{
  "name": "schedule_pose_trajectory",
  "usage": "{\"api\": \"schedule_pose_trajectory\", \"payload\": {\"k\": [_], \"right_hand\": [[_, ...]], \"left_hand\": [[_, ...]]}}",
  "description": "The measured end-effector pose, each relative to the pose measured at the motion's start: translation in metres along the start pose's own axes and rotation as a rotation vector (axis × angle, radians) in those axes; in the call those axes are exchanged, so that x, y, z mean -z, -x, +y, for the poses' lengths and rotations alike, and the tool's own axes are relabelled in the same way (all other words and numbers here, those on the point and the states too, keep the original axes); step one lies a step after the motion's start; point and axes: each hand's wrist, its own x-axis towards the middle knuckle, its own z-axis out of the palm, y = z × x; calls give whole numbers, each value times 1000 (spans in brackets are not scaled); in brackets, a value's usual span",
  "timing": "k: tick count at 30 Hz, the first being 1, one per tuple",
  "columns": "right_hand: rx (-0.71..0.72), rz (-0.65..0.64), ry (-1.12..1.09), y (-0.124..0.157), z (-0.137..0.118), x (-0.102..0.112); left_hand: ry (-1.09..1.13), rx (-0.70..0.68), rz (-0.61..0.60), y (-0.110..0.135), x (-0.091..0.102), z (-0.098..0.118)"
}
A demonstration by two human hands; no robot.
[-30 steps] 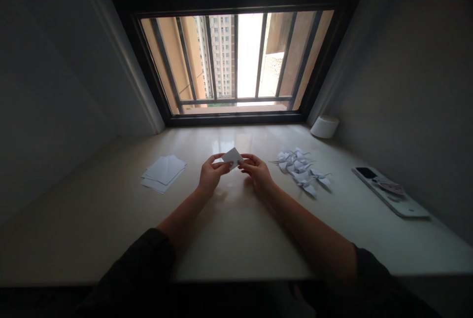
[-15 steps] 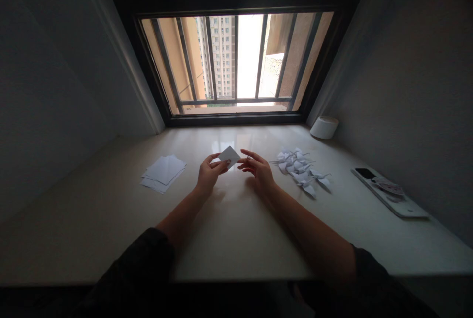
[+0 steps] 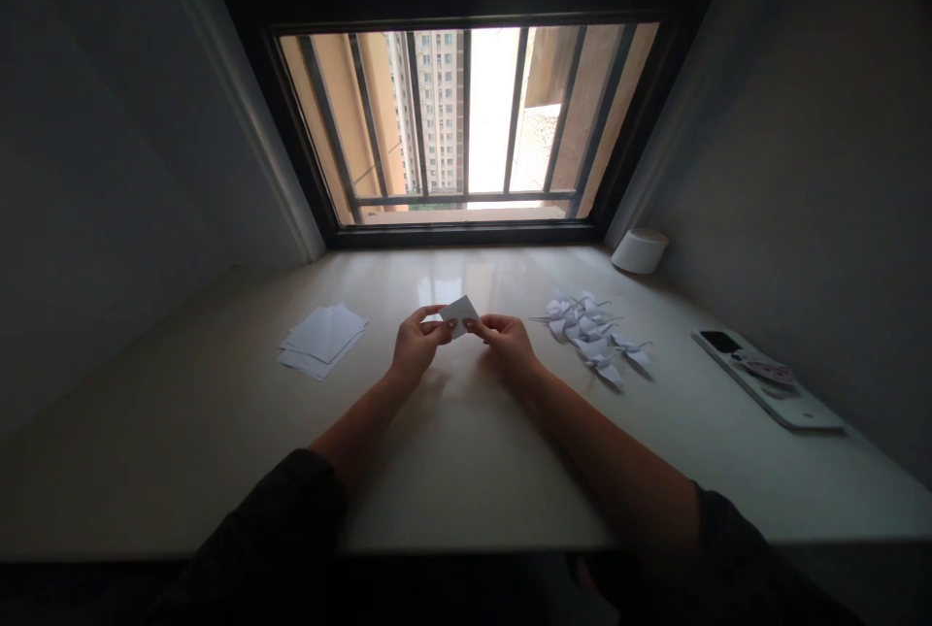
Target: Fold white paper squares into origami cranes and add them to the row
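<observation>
A small folded paper square (image 3: 460, 312) is held up over the white sill, one corner pointing away from me. My left hand (image 3: 420, 341) pinches its left side between thumb and fingers. On the lower right edge, the thumb and fingers of my right hand (image 3: 508, 343) are closed on the same paper. To the right of my hands lies a heap of folded paper cranes (image 3: 586, 327). Off to the left is a loose stack of white paper squares (image 3: 324, 337).
A phone (image 3: 764, 381) with a round grip on its back lies near the right wall. In the far right corner stands a white cylindrical object (image 3: 639, 250). A barred window (image 3: 466, 236) closes off the back of the white sill (image 3: 437, 480).
My right hand has closed from spread fingers into a pinch on the paper. The folded square has turned slightly and shifted a little to the right and down.
</observation>
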Motion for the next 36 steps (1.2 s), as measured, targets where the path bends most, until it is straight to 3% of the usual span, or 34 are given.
{"api": "schedule_pose_trajectory", "payload": {"k": [8, 14, 18, 21, 26, 32, 36], "right_hand": [[-18, -69, -70, 0, 5, -4], [121, -43, 167, 1, 8, -7], [235, -20, 93, 2, 6, -8], [231, -77, -21, 1, 6, -8], [145, -209, -84, 3, 2, -9], [148, -75, -173, 0, -4, -7], [135, -84, -159, -1, -5, -4]], "left_hand": [[-89, -88, 6, -6, 4, -7], [-554, -341, 46, -1, 9, -2], [-747, -375, 3, 5, 8, 5], [-699, -368, -26, 4, 7, 4], [-382, -251, -47, -2, 8, -2], [-222, -193, -103, -1, 6, 2], [-220, -225, -108, 0, 4, 6]]}}
